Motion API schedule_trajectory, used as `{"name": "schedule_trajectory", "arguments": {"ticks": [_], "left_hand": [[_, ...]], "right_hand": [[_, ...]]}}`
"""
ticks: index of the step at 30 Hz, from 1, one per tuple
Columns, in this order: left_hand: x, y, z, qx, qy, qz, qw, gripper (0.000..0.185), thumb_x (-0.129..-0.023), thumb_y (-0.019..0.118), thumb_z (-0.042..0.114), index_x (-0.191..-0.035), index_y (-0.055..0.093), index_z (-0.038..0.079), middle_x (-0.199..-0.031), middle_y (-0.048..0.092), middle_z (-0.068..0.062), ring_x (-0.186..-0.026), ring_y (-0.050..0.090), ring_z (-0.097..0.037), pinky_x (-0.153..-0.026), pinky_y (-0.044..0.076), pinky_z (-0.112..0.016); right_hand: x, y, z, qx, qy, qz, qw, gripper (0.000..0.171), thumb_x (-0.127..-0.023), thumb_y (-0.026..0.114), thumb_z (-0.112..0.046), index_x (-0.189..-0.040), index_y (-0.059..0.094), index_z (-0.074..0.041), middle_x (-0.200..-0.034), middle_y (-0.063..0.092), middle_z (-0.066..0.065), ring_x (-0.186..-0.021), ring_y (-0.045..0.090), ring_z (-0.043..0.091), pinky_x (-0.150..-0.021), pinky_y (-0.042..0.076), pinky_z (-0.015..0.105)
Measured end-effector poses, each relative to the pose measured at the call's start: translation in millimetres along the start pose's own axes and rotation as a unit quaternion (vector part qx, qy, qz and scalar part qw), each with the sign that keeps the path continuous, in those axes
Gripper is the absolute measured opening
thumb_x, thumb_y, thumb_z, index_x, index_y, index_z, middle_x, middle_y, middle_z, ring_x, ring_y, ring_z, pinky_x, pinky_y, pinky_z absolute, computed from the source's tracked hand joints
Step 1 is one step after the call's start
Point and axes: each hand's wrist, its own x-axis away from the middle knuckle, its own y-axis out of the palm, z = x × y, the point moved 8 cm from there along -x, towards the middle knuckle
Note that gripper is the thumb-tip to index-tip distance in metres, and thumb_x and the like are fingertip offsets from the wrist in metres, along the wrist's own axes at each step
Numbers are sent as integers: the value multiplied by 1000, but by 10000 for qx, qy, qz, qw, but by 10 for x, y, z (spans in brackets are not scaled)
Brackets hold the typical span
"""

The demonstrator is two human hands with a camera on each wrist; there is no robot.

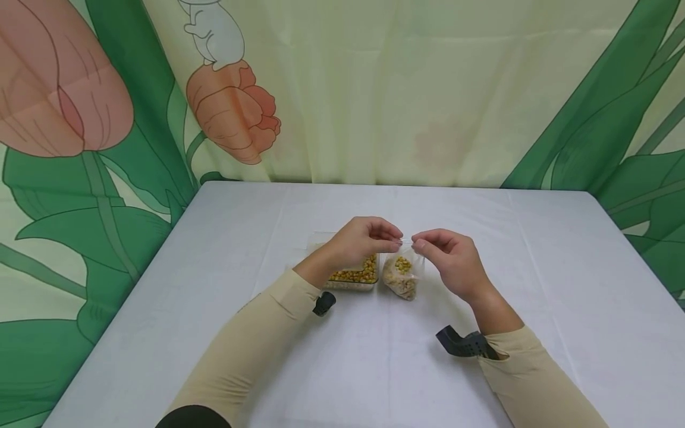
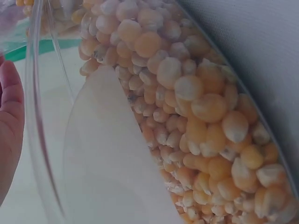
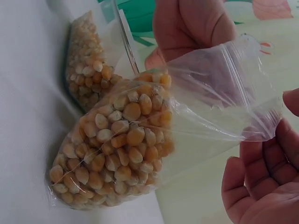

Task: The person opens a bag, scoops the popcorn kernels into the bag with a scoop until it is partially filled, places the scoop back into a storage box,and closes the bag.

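Observation:
Both hands hold the top of a clear zip bag [image 1: 400, 279] part-filled with yellow corn kernels. My left hand [image 1: 360, 242] pinches the left side of its mouth between thumb and fingers. Opposite, my right hand [image 1: 455, 261] pinches the right top corner. In the right wrist view the zip bag [image 3: 112, 158] bulges with kernels at its bottom, while its upper part is stretched flat between the hands. Left of the bag stands a clear rectangular container [image 1: 350, 287] of corn kernels, partly hidden under my left hand and wrist.
Inside the container, a smooth whitish flat piece [image 2: 112, 149] lies against the kernels [image 2: 210, 121]. A white cloth covers the table [image 1: 342, 368]. Behind its far edge hangs a curtain [image 1: 385, 107] printed with flowers and leaves.

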Motion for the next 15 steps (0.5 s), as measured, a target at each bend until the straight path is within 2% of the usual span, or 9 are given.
{"name": "schedule_trajectory", "arguments": {"ticks": [5,8,11,15], "left_hand": [[8,-22,-10,-104,-81,144,9998,24,-94,73,14,-115,70,4,-101,70,-2,-95,63,-13,-81,48,-23],[17,-48,-29,-68,-147,240,9996,22,-93,74,15,-113,71,6,-100,70,-2,-93,62,-14,-79,47,-23],[22,-68,-39,-44,-158,320,9994,22,-93,74,15,-113,71,6,-99,70,-1,-93,63,-14,-82,48,-24],[12,-72,-26,-91,-67,342,9994,25,-94,73,16,-115,70,3,-100,70,-2,-97,64,-15,-90,50,-27]], "right_hand": [[48,1,-4,259,-15,121,9996,17,-96,64,-6,-110,67,5,-105,67,14,-91,62,10,-77,52,18],[76,-6,-32,518,-157,282,9981,13,-94,66,-2,-106,66,4,-103,65,12,-93,60,11,-78,50,17],[123,-19,-71,732,-288,360,9963,11,-93,65,0,-104,64,3,-101,64,10,-94,58,13,-80,48,17],[239,-35,-73,1059,-228,242,9938,16,-92,69,-5,-106,63,0,-100,64,8,-90,57,15,-77,47,17]]}}
